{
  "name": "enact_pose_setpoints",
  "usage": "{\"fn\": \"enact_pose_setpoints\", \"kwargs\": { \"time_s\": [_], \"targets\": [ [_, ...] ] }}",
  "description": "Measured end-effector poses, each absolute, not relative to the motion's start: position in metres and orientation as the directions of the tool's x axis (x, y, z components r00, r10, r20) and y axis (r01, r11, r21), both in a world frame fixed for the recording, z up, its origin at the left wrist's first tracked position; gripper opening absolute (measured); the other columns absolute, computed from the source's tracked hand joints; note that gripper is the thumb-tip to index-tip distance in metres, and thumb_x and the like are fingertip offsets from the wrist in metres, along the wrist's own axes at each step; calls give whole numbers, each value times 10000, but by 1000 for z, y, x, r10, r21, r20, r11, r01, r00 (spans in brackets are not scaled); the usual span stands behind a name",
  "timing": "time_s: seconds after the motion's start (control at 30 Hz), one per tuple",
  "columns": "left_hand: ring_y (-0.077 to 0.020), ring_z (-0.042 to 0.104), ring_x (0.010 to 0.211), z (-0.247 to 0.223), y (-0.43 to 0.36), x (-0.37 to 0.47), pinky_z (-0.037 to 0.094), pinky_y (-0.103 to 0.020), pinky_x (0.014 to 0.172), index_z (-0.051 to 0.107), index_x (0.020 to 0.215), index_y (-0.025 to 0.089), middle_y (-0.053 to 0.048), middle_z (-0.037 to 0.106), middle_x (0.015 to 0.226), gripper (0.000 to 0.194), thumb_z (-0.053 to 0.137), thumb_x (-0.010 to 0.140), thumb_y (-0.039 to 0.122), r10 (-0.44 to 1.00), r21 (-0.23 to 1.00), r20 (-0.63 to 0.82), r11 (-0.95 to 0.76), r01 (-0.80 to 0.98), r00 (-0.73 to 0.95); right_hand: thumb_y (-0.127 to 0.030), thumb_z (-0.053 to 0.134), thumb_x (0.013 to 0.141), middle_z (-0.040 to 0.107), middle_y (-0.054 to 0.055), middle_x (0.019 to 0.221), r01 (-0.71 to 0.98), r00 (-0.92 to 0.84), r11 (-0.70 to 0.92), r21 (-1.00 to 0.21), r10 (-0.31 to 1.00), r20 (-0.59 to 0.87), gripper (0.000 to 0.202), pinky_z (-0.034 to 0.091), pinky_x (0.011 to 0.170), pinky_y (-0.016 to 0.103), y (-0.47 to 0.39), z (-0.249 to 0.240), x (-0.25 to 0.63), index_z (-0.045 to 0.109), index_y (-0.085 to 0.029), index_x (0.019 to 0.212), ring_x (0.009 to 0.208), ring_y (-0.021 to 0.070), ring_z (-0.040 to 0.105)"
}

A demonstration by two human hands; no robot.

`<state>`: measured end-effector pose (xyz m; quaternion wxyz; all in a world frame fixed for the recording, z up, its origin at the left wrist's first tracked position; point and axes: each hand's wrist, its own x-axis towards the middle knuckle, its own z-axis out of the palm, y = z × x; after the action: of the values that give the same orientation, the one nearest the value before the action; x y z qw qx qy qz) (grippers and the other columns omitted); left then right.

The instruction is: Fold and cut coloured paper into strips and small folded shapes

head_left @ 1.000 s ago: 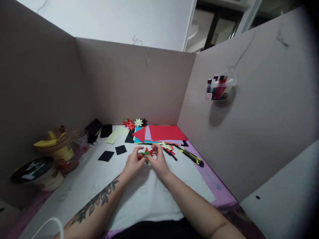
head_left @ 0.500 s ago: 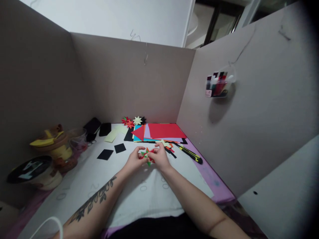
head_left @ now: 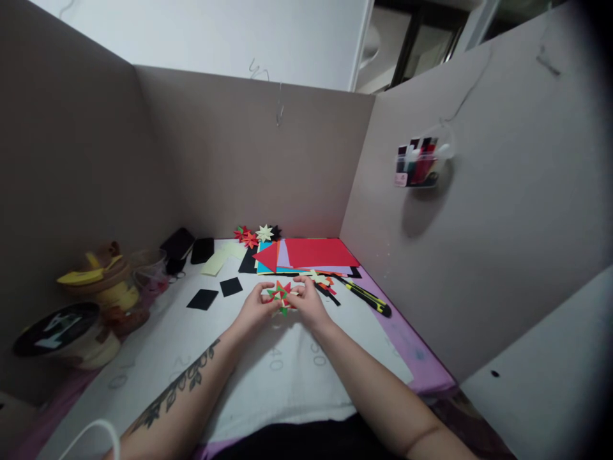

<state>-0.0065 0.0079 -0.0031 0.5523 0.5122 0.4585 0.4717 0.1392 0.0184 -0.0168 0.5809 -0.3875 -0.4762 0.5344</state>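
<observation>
A small folded paper star point(head_left: 282, 295) in red, green and pale cream is held between both hands above the white mat point(head_left: 239, 383). My left hand point(head_left: 257, 305) pinches its left side with thumb and fingers. On the right side, my right hand point(head_left: 307, 301) grips it the same way. Two black paper squares, one point(head_left: 231, 287) nearer and one point(head_left: 202, 299) farther out, lie left of my left hand. Just beyond my right hand are cream, orange and black paper scraps point(head_left: 322, 278).
Coloured sheets point(head_left: 320, 253) and finished paper stars point(head_left: 264, 233) lie at the back. A yellow-black cutter point(head_left: 366, 299) rests at the right. Pots point(head_left: 103, 281) and a lidded tub point(head_left: 67, 335) stand left. A clear holder point(head_left: 419, 163) hangs on the right panel.
The star has turned slightly between my fingers, with more red now showing at its top. Both hands keep their hold in nearly the same place.
</observation>
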Motion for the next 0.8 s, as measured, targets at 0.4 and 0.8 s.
{"fn": "enact_pose_setpoints", "kwargs": {
  "time_s": [0.4, 0.8],
  "targets": [
    [-118, 566, 495, 6, 9, -11, 407, -200, 491, 407, 1044, 186, 49, 617, 576, 556, 729, 599, 279, 999, 996, 48, -48, -69, -4, -248, 640, 666, 536, -96, 583, -220, -134, 121, -968, 979, 153, 385, 382, 509, 210, 15, -17, 139, 414, -227, 977, 480, 87, 495],
    [-120, 571, 457, 4, 10, -12, 408, -198, 478, 396, 930, 206, 56, 616, 543, 471, 726, 604, 289, 984, 984, 124, -139, -111, -128, -225, 684, 623, 513, -120, 549, -261, -112, 167, -951, 973, 202, 397, 370, 510, 200, 11, -18, 129, 378, -240, 875, 463, 79, 474]
  ]
}}
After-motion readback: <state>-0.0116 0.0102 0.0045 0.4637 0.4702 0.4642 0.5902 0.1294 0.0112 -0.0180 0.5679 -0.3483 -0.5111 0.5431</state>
